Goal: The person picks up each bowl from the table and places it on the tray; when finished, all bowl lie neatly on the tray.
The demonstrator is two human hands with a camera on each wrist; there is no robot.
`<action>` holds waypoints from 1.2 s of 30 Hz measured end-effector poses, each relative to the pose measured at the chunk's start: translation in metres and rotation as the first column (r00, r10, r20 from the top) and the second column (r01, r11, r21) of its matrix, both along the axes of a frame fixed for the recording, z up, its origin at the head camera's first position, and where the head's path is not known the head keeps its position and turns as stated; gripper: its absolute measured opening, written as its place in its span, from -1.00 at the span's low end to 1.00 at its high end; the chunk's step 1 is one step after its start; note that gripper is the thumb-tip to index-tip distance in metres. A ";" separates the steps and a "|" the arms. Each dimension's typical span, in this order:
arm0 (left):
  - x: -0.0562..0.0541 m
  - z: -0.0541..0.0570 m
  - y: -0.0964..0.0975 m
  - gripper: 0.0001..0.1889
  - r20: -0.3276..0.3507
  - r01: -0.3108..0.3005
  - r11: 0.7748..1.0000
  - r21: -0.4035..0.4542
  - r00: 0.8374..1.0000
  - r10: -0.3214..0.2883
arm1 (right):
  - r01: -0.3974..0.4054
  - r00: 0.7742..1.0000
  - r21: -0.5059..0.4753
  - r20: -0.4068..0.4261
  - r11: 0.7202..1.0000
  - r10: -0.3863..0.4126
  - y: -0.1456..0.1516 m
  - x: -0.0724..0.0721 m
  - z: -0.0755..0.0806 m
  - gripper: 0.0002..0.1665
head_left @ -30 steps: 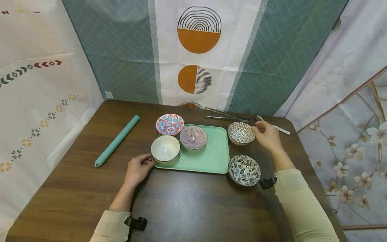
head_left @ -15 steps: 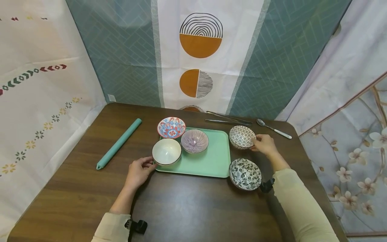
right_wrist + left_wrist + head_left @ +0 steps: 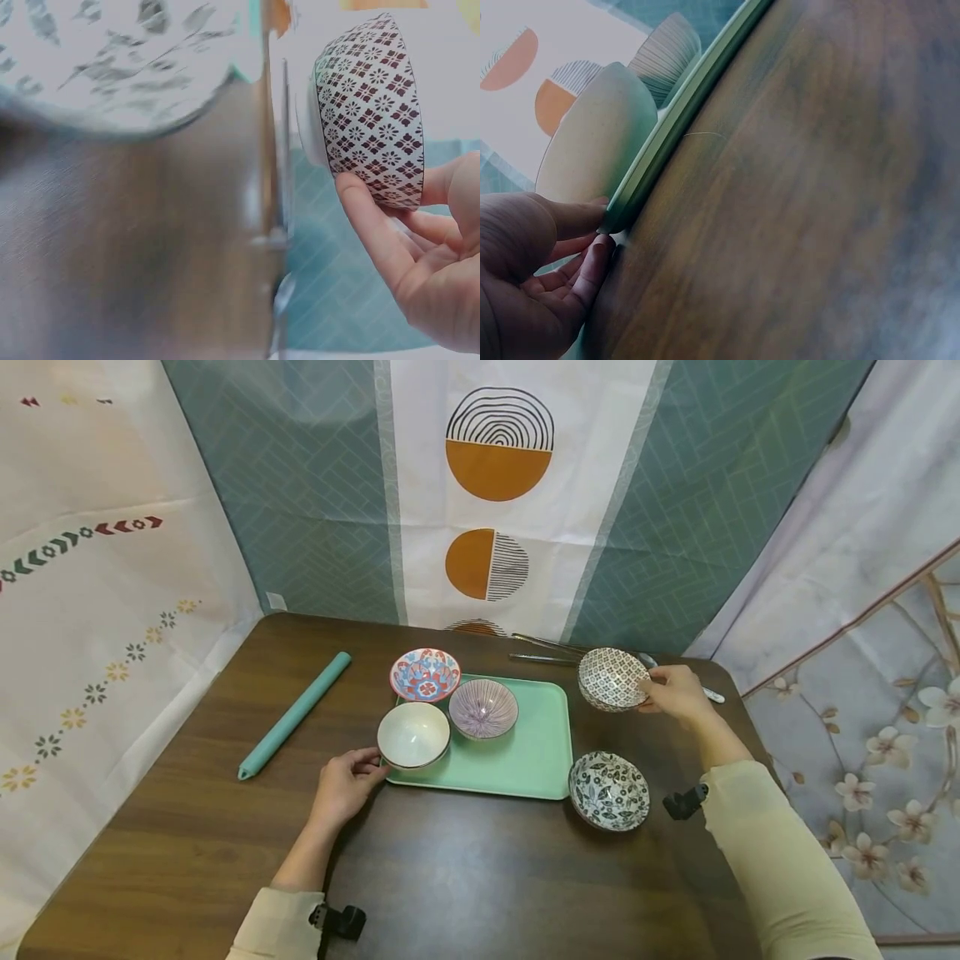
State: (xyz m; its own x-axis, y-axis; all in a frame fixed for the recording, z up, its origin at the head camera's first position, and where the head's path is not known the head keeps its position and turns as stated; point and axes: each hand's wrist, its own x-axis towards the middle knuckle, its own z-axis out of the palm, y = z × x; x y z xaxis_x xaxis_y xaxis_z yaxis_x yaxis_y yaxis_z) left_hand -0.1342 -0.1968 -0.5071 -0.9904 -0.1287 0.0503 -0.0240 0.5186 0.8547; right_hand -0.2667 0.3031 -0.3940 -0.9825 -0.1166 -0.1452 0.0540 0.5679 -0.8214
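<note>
My right hand (image 3: 678, 695) grips the small diamond-patterned bowl (image 3: 609, 681) by its right side. In the right wrist view that bowl (image 3: 373, 112) hangs above the table, fingers under its wall. My left hand (image 3: 347, 785) pinches the near left corner of the green tray (image 3: 528, 760), thumb above and fingers below, as the left wrist view shows at the tray's rim (image 3: 649, 161). On the tray's left part stand a plain white bowl (image 3: 414, 735) and a purple-striped bowl (image 3: 483, 708). A red-and-blue bowl (image 3: 425, 674) sits at its far left corner.
A black-and-white leaf-patterned bowl (image 3: 609, 791) sits by the tray's near right corner. Long thin metal utensils (image 3: 543, 658) and a spoon (image 3: 712, 695) lie along the back. A teal rolled bundle (image 3: 296, 714) lies on the left of the table (image 3: 450, 868).
My right hand has reached the diamond-patterned bowl, taken hold of it and lifted it off the table. My left hand stays at the tray corner.
</note>
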 end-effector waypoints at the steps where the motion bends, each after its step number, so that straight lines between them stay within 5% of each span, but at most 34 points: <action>1: 0.000 0.001 0.000 -0.66 -0.004 0.002 1.000 0.002 1.000 -0.002 | -0.005 1.000 -0.017 0.001 1.000 0.005 -0.004 -0.001 0.005 -0.54; 8: 0.001 0.001 -0.003 -0.69 -0.030 -0.010 1.000 -0.003 0.999 0.010 | -0.041 0.999 -0.025 0.031 0.999 0.041 -0.038 -0.009 0.016 -0.51; 26: -0.001 0.001 -0.001 -0.65 -0.023 -0.005 1.000 -0.009 1.000 0.005 | 0.060 0.991 -0.068 0.127 0.996 -0.051 -0.084 -0.033 -0.026 -0.64; 36: 0.000 0.003 0.000 -0.66 -0.010 -0.001 1.000 0.005 1.000 0.001 | -0.013 0.979 -0.016 0.201 1.000 0.016 -0.089 -0.036 -0.039 -0.55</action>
